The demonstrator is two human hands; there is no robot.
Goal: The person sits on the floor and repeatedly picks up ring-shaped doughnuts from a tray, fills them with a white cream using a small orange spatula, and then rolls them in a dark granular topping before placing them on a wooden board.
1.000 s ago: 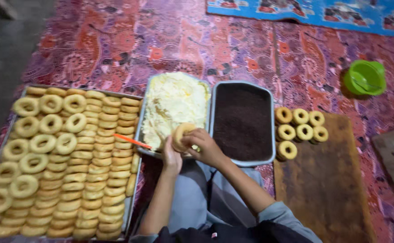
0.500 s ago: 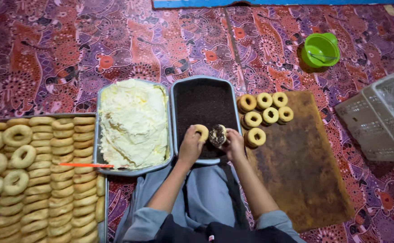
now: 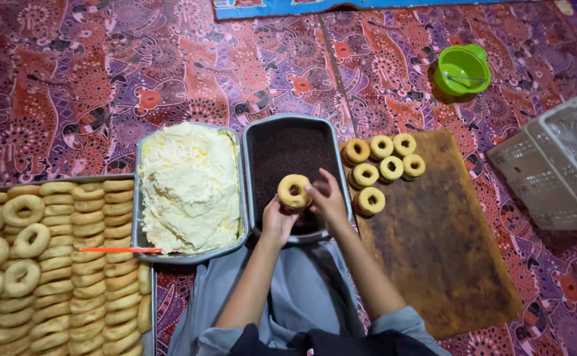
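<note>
Plainly, both hands, left hand and right hand, pinch the doughnut over the dark sprinkle tray (loose fingertip grip); tilted, it could shed coating.

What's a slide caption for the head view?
Both hands, left hand and right hand, hold a doughnut over the dark sprinkle tray.

cream tray left of sprinkle tray (board right)

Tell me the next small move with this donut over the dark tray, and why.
Probably carry the donut right to the wooden board. Both hands, left hand and right hand, hold it above the tray of dark sprinkles, and six finished donuts already sit there.
</note>
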